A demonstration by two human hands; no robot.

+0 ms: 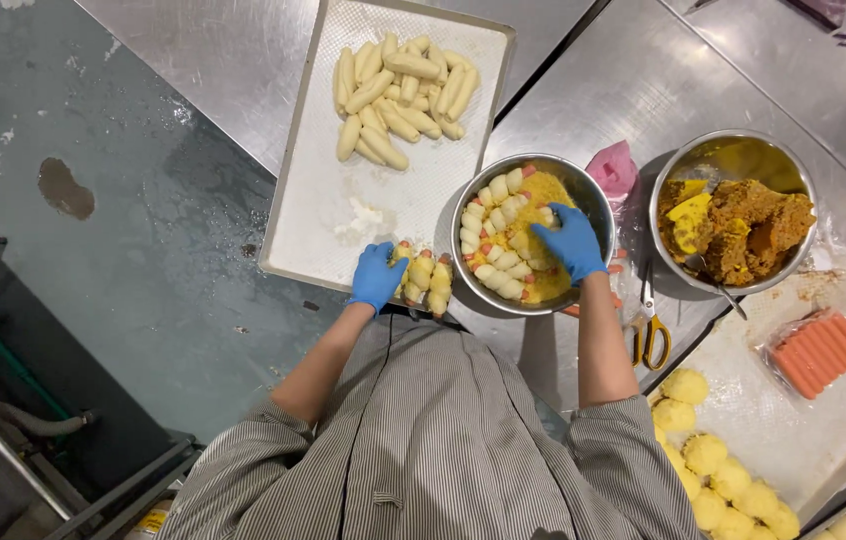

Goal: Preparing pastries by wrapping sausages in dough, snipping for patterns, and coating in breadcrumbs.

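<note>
Both my hands wear blue gloves. My left hand [377,275] rests at the near edge of a metal baking tray [323,210], touching a short row of dough-wrapped sausage rolls [423,277] coated in yellow. My right hand [571,242] reaches into a steel bowl [583,195] of yellow egg wash holding several more wrapped rolls [495,235]; whether its fingers grip one is hidden. A pile of plain dough rolls [401,95] lies at the tray's far end.
A second steel bowl [688,165] with brown filling stands to the right. Yellow-handled scissors [651,328] lie between the bowls. A pack of sausages [823,352] and yellow dough balls [718,470] sit on the right. A pink bag [613,168] lies behind the bowl.
</note>
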